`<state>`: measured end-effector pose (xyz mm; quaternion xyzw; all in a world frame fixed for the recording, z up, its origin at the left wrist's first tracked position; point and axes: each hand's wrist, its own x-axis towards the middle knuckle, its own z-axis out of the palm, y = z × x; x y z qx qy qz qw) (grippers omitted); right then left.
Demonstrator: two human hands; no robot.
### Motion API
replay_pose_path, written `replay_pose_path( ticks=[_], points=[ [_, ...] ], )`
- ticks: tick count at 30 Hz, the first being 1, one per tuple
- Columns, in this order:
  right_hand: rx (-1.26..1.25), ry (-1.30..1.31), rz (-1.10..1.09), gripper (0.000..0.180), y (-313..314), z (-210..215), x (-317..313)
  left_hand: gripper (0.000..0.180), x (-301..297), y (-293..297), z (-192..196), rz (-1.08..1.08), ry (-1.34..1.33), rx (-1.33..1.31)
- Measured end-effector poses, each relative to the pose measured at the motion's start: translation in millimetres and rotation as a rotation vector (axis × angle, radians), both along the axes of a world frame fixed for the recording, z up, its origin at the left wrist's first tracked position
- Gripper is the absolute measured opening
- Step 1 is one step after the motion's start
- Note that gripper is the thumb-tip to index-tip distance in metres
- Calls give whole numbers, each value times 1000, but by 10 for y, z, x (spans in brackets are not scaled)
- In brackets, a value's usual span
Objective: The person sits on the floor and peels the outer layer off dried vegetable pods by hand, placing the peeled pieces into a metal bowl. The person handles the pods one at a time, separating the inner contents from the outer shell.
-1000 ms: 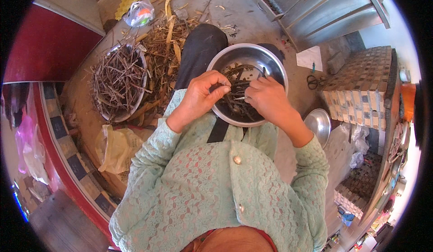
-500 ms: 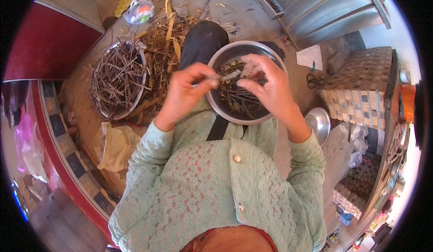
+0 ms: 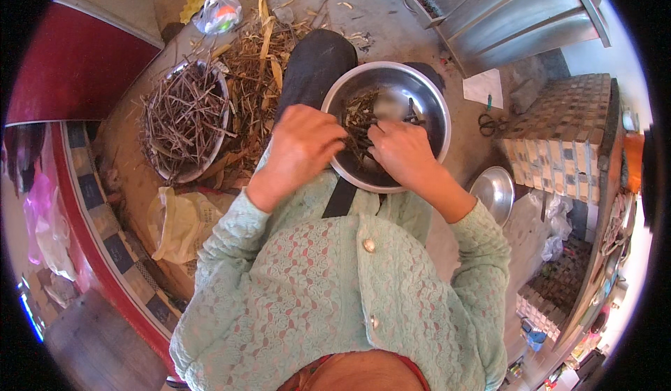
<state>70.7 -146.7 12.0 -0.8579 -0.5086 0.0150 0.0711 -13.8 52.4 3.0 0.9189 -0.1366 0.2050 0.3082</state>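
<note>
A steel bowl (image 3: 435,87) rests on my lap, holding dark, thin dried stalks or pods (image 3: 360,115). At its left rim is my left hand (image 3: 302,146), fingers curled together; whatever they pinch is hidden. My right hand (image 3: 407,154) reaches over the bowl's near right side, with thumb and fingers closed near the dark pieces. I cannot make out what it holds. Between the hands and the far wall of the bowl, a pale blurred patch (image 3: 391,105) shows, too smeared to name.
On the floor at the left stands a basin (image 3: 222,87) heaped with brown twigs (image 3: 185,115). Dry stalks and husks (image 3: 255,62) lie beside it. A yellowish bag (image 3: 178,226) is nearer. To the right are an empty metal bowl (image 3: 495,194), scissors (image 3: 487,124) and a tiled block (image 3: 559,136).
A small whitish piece between my fingertips no longer shows there. My right hand has lowered and its fingers have closed; my left has turned, its back now facing up. A pale blur appears in the bowl.
</note>
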Motion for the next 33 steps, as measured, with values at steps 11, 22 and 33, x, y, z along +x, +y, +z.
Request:
replay_pose_path(
  ticks=[11, 22, 33],
  points=[
    [324, 289, -216, 14, -212, 136, 223, 12, 199, -281, -205, -90, 72, 343],
    [796, 848, -438, 16, -353, 399, 303, 15, 85, -267, -144, -200, 61, -79],
    [968, 1062, -421, 20, -243, 279, 196, 13, 134, -256, -139, -134, 560, -1320]
  ],
)
